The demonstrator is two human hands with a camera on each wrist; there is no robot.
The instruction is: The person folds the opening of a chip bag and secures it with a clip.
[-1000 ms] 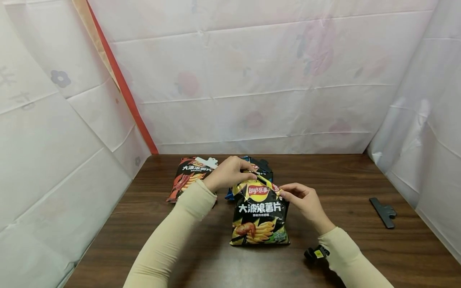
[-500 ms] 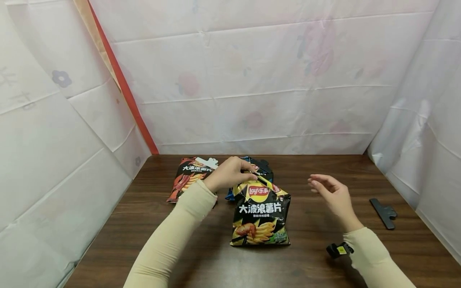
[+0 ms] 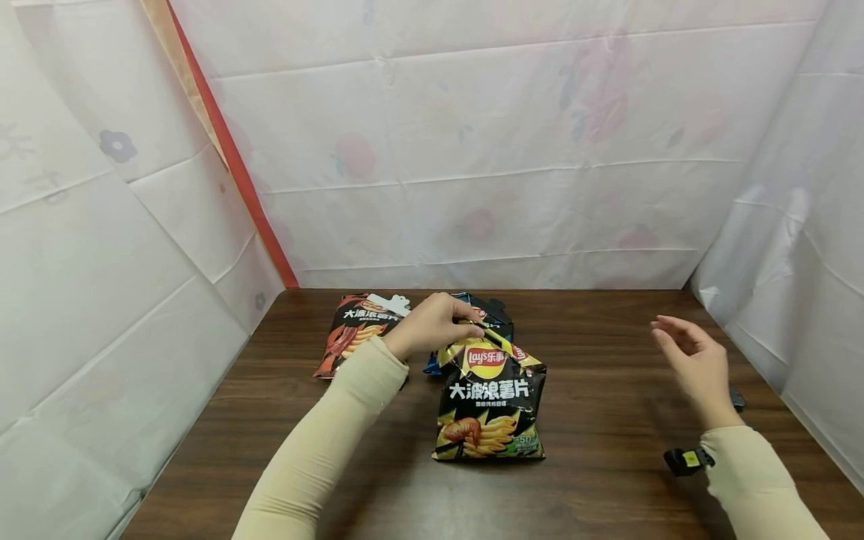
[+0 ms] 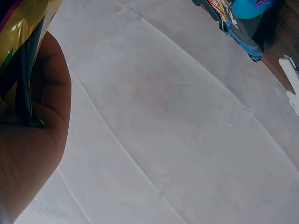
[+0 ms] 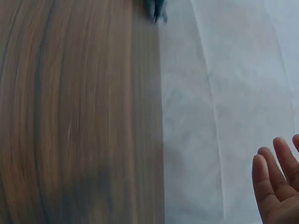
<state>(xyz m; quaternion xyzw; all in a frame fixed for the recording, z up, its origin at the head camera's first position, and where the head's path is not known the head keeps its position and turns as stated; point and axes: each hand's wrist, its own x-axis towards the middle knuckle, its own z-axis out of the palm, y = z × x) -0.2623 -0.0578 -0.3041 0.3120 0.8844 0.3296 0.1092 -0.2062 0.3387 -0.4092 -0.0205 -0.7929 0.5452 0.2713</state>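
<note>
A black and yellow bag of potato chips (image 3: 491, 409) stands upright at the middle of the table, its top folded over. My left hand (image 3: 432, 326) pinches that fold between thumb and fingers. In the left wrist view the crumpled bag top (image 4: 21, 60) lies against the palm. Off to the right, my right hand (image 3: 698, 371) hovers with fingers loosely bent and nothing in them. Beneath it a dark bag clip (image 3: 739, 399) is mostly hidden. The right wrist view shows the fingers of this hand (image 5: 280, 191) spread apart.
Behind my left hand lie a red chip bag (image 3: 337, 349) with a white clip (image 3: 389, 304) and a blue chip bag (image 3: 432, 366) with a dark clip (image 3: 497, 310). White sheets (image 3: 472, 150) wall the wooden table (image 3: 594, 420) at back and sides.
My right hand has let go of the yellow bag's right top corner and moved right, over the dark clip. My left hand has stayed on the bag's fold.
</note>
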